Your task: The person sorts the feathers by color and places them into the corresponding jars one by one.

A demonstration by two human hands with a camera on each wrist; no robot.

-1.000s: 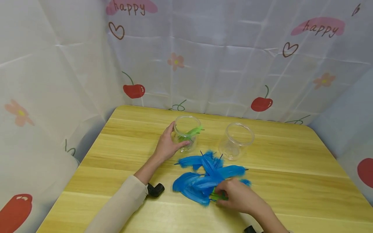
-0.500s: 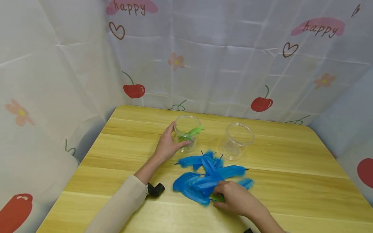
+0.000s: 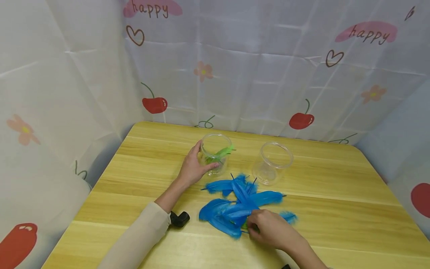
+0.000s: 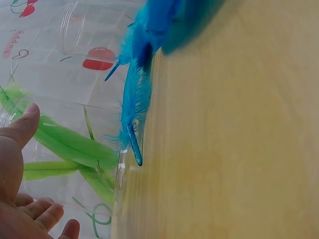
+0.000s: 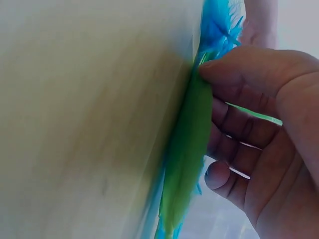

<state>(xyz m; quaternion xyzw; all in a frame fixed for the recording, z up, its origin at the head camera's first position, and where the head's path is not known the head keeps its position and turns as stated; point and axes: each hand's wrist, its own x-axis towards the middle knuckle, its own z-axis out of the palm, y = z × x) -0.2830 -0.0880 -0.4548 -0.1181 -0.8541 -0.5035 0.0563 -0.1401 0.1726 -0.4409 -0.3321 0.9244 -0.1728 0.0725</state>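
Observation:
My left hand [image 3: 193, 167] holds a clear plastic cup [image 3: 215, 144] at its left side, thumb in front. Several green feathers [image 4: 75, 142] lie inside this cup, one tip reaching past the rim. In front of the cups spreads a loose pile of blue feathers [image 3: 221, 216]. My right hand [image 3: 275, 229] is at the pile's near right side. The right wrist view shows its thumb and fingers pinching a green feather [image 5: 187, 149] near one end, with blue feathers [image 5: 219, 25] beyond it. In the head view that hand covers most of this feather.
A second clear cup [image 3: 265, 170] stands upright behind the pile, to the right. Under everything is a wood-grain table [image 3: 336, 209]. A printed curtain [image 3: 242, 86] hangs along its back edge. A black device [image 3: 179, 219] sits at my left wrist.
The right hand has shifted slightly at the green feather and now hides more of it. A blue feather beside that hand has slid to the right. My left hand and both cups stay put.

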